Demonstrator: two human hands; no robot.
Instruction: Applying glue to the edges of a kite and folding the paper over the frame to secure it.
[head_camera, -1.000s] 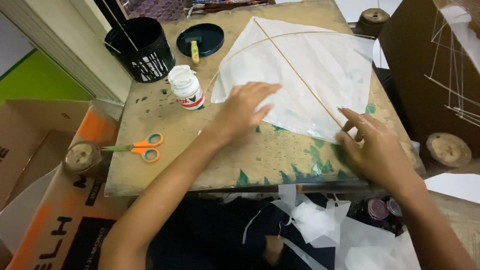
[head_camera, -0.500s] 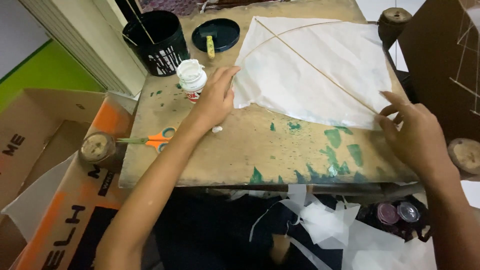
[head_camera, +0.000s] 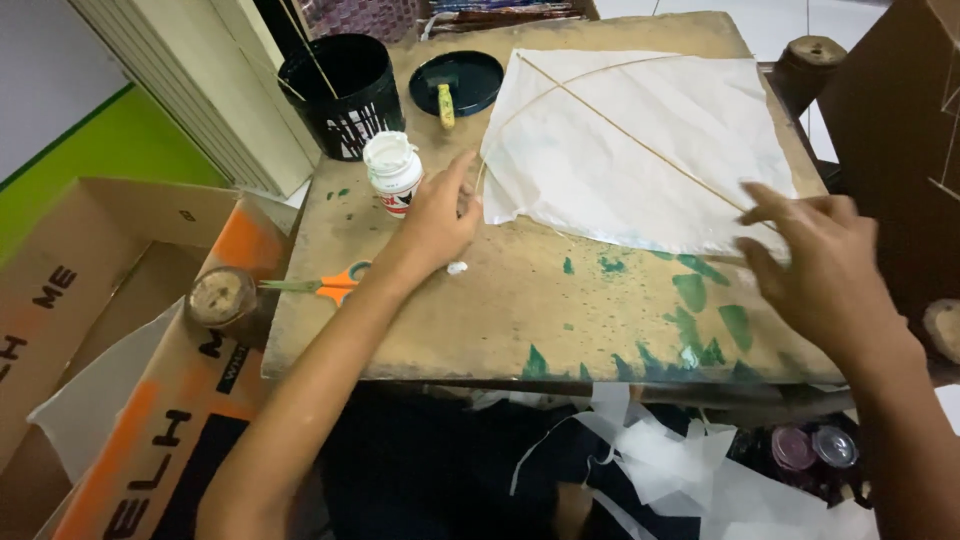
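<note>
Head view: white paper kite (head_camera: 640, 150) lies flat on the worn table (head_camera: 520, 310) — left hand (head_camera: 435, 215) unclenched at its corner beside the glue bottle (head_camera: 393, 172), right hand (head_camera: 815, 265) spread, pressing its edge. Light, tearable — best handled by its 2 bamboo sticks.

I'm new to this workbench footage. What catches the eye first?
A white paper kite with crossed thin sticks lies on the green-stained wooden table. The left hand rests at its left corner beside a white glue bottle; the right hand touches its lower right corner.
</note>
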